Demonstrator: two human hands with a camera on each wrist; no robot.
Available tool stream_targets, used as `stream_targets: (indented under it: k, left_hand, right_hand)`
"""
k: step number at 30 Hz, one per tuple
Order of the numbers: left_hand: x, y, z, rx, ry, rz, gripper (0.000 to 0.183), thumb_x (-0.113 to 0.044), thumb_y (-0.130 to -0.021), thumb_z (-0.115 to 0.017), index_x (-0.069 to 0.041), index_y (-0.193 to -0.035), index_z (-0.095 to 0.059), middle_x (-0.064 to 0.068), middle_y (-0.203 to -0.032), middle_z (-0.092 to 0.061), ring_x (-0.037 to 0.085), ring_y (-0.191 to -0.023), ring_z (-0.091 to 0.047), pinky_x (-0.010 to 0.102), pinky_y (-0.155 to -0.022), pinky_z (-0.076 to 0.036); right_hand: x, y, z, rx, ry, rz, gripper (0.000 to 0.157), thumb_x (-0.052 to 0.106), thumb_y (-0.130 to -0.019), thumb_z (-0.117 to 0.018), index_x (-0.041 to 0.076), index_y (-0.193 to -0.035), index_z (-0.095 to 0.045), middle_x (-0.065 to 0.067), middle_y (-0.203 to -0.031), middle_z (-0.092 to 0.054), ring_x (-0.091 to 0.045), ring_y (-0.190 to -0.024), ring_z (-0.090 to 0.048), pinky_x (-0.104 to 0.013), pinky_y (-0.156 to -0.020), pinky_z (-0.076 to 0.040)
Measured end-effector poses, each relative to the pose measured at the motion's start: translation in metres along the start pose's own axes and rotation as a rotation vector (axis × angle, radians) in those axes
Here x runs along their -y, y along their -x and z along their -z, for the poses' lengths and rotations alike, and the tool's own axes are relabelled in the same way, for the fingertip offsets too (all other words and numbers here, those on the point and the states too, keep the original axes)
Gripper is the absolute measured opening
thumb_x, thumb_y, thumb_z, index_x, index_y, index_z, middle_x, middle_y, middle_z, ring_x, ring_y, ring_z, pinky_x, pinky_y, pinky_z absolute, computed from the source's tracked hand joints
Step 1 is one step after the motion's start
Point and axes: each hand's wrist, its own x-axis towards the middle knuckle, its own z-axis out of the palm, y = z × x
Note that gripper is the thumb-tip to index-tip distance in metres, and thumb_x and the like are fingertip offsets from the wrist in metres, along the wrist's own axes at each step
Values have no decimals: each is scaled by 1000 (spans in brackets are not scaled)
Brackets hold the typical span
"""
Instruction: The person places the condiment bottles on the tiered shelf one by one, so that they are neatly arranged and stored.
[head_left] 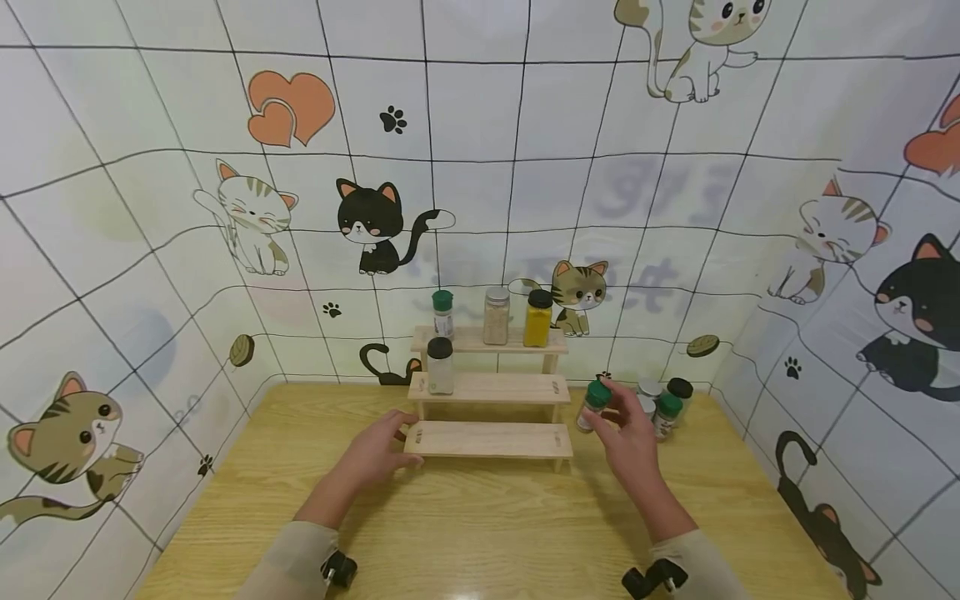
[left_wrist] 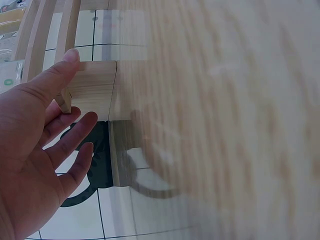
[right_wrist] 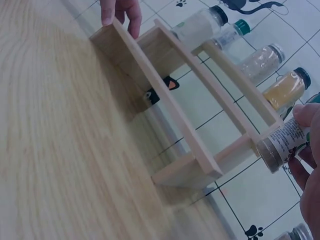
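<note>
A three-step wooden rack [head_left: 487, 439] stands on the table. My left hand [head_left: 375, 450] grips the left end of its lowest step; in the left wrist view the thumb lies over the board edge, with a fingertip beneath. My right hand [head_left: 632, 437] holds a green-lidded spice jar [right_wrist: 284, 145] just right of the rack, its label partly covered by fingers. On the top step are a green-lidded jar [head_left: 443, 315], a jar of beige contents [head_left: 497, 318] and a black-lidded yellow spice jar [head_left: 537, 321]. A black-lidded jar of whitish contents [head_left: 440, 372] occupies the middle step's left end.
Right of my right hand, several more jars stand clustered on the wooden table [head_left: 480, 533], among them a green-lidded one [head_left: 666, 417] and a black-lidded one [head_left: 680, 389]. A cat-printed, tile-patterned sheet [head_left: 480, 192] rises behind the rack and along both sides.
</note>
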Motion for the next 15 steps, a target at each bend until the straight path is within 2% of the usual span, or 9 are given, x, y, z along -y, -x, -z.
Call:
stream_targets:
  k: [8, 15]
  left_hand:
    - [1, 0, -2, -7, 0, 2, 74, -30, -87, -98, -14, -150, -65, -1, -141, -66, 24, -118, -72, 53, -98, -59]
    - [3, -1, -3, -2, 8, 4, 74, -30, -87, -98, -14, -151, -65, -1, -141, -65, 23, -118, -71, 53, -98, -59]
  right_hand:
    - [11, -13, -17, -9, -29, -6, 57, 3, -99, -84, 13, -152, -65, -15, -126, -73, -5, -108, -66, -13, -92, -53]
    - [21, -23, -36, 25, -99, -39, 61, 2, -98, -84, 12, -154, -63, -17, -130, -72, -13, -108, -67, -16, -90, -55]
